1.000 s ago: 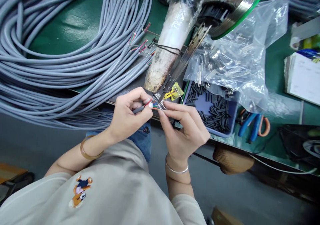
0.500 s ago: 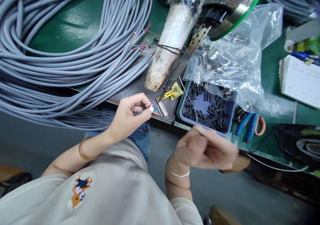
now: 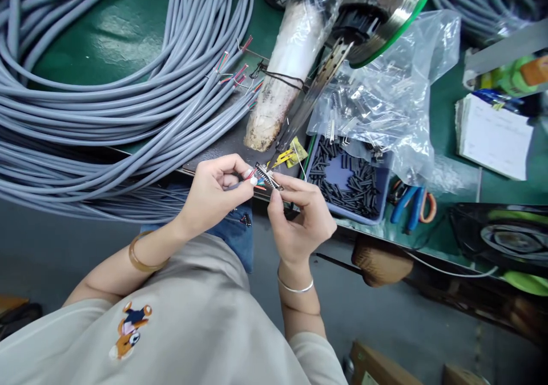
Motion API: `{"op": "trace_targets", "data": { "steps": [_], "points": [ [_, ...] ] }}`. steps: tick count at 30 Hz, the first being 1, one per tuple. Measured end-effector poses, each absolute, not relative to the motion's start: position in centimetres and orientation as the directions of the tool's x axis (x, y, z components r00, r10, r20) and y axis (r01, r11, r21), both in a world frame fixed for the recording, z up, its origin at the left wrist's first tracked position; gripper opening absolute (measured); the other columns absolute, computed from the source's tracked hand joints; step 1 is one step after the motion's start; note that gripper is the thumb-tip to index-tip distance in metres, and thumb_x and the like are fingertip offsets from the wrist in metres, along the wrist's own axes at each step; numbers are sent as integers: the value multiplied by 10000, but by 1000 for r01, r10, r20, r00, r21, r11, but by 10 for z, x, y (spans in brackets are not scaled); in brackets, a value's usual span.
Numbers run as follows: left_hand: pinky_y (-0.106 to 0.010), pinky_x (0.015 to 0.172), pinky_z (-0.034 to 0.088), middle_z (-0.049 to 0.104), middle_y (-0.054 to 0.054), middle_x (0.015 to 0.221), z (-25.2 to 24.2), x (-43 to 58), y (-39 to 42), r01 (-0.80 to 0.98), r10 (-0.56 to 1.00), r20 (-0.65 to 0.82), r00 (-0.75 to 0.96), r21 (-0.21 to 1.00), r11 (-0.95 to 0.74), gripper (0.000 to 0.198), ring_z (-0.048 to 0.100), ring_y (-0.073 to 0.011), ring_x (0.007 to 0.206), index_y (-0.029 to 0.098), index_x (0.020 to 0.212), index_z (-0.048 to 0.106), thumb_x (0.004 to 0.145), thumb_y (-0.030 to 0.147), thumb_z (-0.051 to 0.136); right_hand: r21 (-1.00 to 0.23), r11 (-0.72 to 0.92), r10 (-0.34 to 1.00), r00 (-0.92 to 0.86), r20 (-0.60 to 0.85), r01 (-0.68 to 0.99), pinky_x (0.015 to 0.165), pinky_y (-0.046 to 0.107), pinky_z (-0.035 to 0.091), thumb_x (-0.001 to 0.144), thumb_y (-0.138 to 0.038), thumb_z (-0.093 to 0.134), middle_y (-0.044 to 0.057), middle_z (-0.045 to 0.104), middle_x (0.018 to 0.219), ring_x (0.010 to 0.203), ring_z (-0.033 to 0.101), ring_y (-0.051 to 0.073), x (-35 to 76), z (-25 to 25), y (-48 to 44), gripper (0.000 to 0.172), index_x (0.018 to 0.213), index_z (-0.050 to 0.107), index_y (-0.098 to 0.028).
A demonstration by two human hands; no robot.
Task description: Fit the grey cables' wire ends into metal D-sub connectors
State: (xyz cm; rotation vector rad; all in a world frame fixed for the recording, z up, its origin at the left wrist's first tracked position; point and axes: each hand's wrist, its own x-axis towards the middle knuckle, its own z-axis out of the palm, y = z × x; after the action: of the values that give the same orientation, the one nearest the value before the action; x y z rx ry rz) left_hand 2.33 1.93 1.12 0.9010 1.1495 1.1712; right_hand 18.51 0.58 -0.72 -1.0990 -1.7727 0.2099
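Observation:
My left hand (image 3: 212,196) is closed, thumb and forefinger pinching the coloured wires (image 3: 260,183) of a grey cable end. Thumb and fingers of my right hand (image 3: 302,216) grip a small multi-pin connector (image 3: 266,177) from its right side. Wires and pins meet between the two hands, but I cannot make out which wires are joined. Just above the connector is the dark tip of a soldering iron (image 3: 295,119), angled down from a perforated metal sleeve. Yellow tweezers or a similar yellow piece (image 3: 282,157) lies behind my right fingers.
Grey cables (image 3: 141,131) with stripped ends fill the left. A white wrapped column (image 3: 278,76) and a solder spool (image 3: 396,28) stand behind. To the right are a tray (image 3: 382,208) of black tubes, a plastic bag (image 3: 422,99) of metal parts, pliers (image 3: 413,208) and a paper pad (image 3: 492,136).
My right hand, blurred over the tray's front edge before, has moved left to the connector and gripped it. The connector is now lifted and tilted near the iron's tip. My left hand still pinches the wires.

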Motion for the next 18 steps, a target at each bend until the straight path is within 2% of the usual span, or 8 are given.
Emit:
{"op": "trace_targets", "data": {
  "steps": [5, 11, 18],
  "points": [
    [-167, 383, 270, 609, 11, 665, 11, 23, 24, -205, 984, -173, -29, 965, 164, 111, 384, -19, 437, 154, 709, 627, 701, 153, 738, -653, 554, 788, -71, 612, 517, 824, 309, 636, 879, -87, 711, 23, 791, 1053, 952, 766, 166, 185, -6, 14, 167, 899, 625, -229],
    [-170, 431, 303, 613, -3, 671, 16, 23, 27, -195, 992, -118, -46, 975, 107, 126, 468, -47, 519, 157, 705, 642, 723, 183, 764, -610, 577, 755, -69, 652, 543, 781, 321, 629, 859, -76, 741, 27, 792, 1039, 913, 765, 177, 183, -3, 17, 181, 900, 647, -225],
    [-160, 356, 255, 541, 43, 586, 12, 20, 27, -231, 984, -178, 5, 957, 175, 176, 344, -12, 400, 167, 708, 600, 741, 205, 768, -665, 551, 794, -71, 604, 504, 807, 341, 633, 880, -97, 719, 23, 795, 1009, 925, 772, 184, 184, -3, 16, 157, 865, 631, -226]
  ]
}}
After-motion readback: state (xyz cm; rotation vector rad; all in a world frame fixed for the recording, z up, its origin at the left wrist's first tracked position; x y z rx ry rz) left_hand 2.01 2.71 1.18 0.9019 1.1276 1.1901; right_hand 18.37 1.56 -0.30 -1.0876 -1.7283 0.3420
